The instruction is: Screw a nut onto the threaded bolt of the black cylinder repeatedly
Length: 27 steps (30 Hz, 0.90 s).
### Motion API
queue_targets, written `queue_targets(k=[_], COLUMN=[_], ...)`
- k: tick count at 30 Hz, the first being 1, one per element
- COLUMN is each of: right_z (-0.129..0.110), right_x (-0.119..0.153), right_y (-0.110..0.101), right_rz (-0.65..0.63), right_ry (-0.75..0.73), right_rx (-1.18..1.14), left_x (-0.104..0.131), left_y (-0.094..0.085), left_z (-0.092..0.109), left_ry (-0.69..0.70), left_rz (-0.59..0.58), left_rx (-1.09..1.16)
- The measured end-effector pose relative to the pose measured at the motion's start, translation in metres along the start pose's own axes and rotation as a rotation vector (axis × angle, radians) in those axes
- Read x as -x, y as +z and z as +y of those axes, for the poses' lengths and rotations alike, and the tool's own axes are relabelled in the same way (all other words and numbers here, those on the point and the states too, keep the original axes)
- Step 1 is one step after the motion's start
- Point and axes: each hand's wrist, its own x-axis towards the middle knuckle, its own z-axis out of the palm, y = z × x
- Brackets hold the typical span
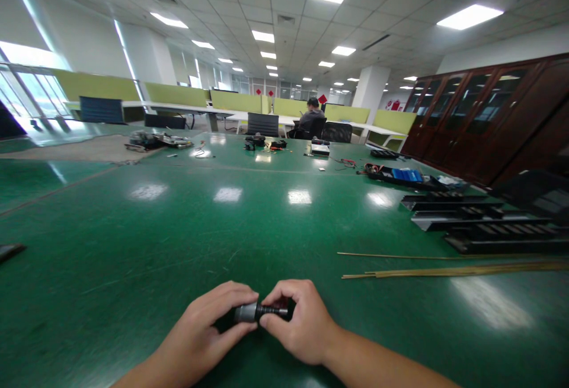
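Note:
Low in the middle, just over the green tabletop (pixel 191 228), both hands hold one small cylindrical part (pixel 246 313), lying roughly level. Its left end is a thick grey metal barrel with black at the edge. A thinner, dark ridged shaft runs to the right and finishes in a silver tip. My left hand (pixel 211 326) is closed, thumb and fingers gripping the barrel from both sides. Around the thin shaft, the thumb and index finger of my right hand (pixel 302 320) are pinched. Exactly what kind of part it is, I cannot make out.
Thin brass-coloured rods (pixel 422 271) lie to the right, below several black slotted metal channels (pixel 484 219). Farther back are a tray of tools (pixel 395 176), a small white box (pixel 320 149) and cluttered parts (pixel 153 140). A person (pixel 311 116) sits beyond the table.

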Motion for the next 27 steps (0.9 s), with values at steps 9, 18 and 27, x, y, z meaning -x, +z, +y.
queue_targets(k=[9, 18, 27], right_z=[0.0005, 0.0045, 0.0029], right_x=[0.001, 0.0025, 0.0025], right_y=[0.0005, 0.0034, 0.0025], right_rz=[-0.011, -0.01, -0.001], right_ry=[0.011, 0.043, 0.068], right_rx=[-0.038, -0.069, -0.128], left_x=[0.0013, -0.0014, 0.0008], left_y=[-0.0006, 0.0008, -0.0013], left_z=[-0.0008, -0.0006, 0.0011], left_ry=[0.01, 0.018, -0.03], left_rz=[-0.01, 0.031, 0.034], left_rx=[-0.011, -0.001, -0.021])
